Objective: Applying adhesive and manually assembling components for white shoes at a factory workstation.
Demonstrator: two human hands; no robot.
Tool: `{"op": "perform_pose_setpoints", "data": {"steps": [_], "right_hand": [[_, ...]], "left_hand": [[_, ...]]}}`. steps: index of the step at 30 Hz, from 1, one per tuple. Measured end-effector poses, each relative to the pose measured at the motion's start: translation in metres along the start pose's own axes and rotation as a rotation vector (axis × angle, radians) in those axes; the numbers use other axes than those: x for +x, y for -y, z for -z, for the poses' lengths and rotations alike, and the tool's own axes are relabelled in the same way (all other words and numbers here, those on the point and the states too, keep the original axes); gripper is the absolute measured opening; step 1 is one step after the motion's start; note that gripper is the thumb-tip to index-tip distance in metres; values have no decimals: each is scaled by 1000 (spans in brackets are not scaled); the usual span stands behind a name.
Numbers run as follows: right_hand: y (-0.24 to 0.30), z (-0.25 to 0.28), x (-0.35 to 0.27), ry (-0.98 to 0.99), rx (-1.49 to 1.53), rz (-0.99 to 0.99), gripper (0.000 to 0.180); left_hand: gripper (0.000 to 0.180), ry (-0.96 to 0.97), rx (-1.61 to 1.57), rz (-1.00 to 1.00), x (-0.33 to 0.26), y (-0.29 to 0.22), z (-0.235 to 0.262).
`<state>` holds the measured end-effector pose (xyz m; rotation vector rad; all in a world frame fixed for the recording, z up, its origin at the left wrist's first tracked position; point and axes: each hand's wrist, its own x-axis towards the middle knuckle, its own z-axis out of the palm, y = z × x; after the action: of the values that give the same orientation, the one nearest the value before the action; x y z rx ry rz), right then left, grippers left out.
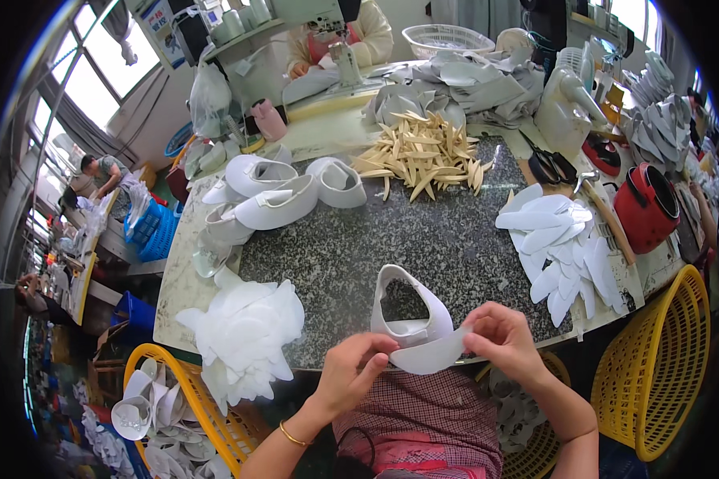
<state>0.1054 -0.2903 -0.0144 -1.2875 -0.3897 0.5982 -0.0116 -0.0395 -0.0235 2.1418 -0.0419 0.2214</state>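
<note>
Together our left hand (pixel 355 371) and right hand (pixel 499 339) pinch shut on a smooth white curved lining piece (pixel 430 355) against the stiff white shoe upper (pixel 407 307), over speckled granite tabletop (pixel 335 255).

1 head view, worn fisheye, looking down, close over granite worktable (pixel 423 239)

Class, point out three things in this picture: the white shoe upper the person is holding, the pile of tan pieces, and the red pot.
white shoe upper (pixel 414 315), head view, right band.
tan pieces (pixel 423 156), head view, pile's middle.
red pot (pixel 641 211), head view, side wall.
</note>
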Motion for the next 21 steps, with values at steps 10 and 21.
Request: {"op": "perform_pose_setpoints", "data": {"steps": [10,21], "right_hand": [[-11,-8,15,10,-373,-73,18],[-10,-18,17,-61,-615,59,20]], "left_hand": [[10,48,-277,134,4,1,-2],[10,10,-49,90,7,-1,-6]]}}
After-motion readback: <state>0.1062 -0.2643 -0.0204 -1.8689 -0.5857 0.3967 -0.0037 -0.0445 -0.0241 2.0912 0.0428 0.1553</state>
